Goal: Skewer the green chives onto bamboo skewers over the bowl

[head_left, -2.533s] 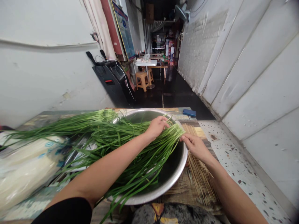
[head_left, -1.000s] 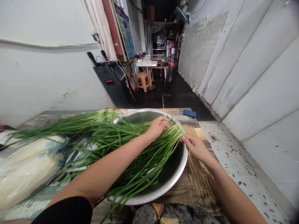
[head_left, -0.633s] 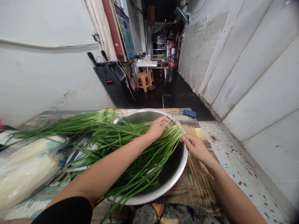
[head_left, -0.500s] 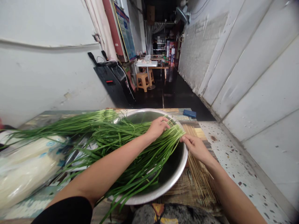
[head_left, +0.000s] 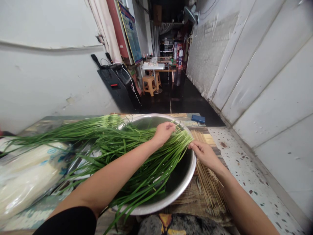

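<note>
Long green garlic chives (head_left: 137, 153) lie across a wide metal basin (head_left: 179, 192), their leaves hanging over its left and front rim. Near the pale stem ends my left hand (head_left: 164, 133) is closed, thumb and forefinger pinching at the far side of the row. My right hand (head_left: 204, 153) pinches at the near side of those ends, beside the basin's right rim. A thin bamboo skewer (head_left: 222, 185) appears to run under this hand into the stems; most of it is hidden.
Loose bamboo skewers (head_left: 207, 182) lie right of the basin, with a small blue box (head_left: 198, 118) behind them. More chives (head_left: 97, 124) rest at the back left, above a clear plastic bag of pale contents (head_left: 31, 179). Stools (head_left: 148, 85) stand farther off.
My left hand has shifted slightly, and its fingers have drawn together from a looser spread. My right hand stays at the stem ends.
</note>
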A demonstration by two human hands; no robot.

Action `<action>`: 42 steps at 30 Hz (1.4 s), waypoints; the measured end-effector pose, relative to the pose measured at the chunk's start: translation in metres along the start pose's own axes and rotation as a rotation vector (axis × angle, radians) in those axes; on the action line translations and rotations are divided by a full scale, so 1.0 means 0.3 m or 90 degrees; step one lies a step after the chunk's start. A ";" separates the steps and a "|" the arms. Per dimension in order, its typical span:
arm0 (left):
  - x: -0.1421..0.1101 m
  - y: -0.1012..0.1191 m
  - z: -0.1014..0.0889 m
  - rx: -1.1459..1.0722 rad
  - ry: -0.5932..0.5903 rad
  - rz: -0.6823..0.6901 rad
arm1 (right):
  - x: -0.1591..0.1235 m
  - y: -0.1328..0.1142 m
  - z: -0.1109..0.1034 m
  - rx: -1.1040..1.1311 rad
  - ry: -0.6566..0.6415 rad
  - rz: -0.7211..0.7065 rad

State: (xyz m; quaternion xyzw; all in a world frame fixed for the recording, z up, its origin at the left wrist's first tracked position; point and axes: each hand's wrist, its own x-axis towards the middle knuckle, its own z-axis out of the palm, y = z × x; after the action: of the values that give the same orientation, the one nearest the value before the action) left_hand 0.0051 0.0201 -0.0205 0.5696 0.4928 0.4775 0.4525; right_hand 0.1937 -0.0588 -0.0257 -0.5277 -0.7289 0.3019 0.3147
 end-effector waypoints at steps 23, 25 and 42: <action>0.005 -0.027 0.004 -0.049 0.034 -0.027 | 0.003 0.002 -0.001 -0.011 -0.004 0.006; 0.005 -0.028 0.004 -0.042 0.035 -0.021 | 0.003 -0.001 -0.002 -0.011 -0.003 0.006; -0.004 -0.017 -0.001 0.066 0.019 0.030 | 0.005 0.010 0.000 -0.011 -0.003 -0.006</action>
State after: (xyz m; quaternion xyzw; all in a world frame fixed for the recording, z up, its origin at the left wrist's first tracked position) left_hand 0.0040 0.0195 -0.0257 0.5965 0.5098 0.4706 0.4034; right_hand 0.1950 -0.0567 -0.0279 -0.5265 -0.7345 0.2954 0.3099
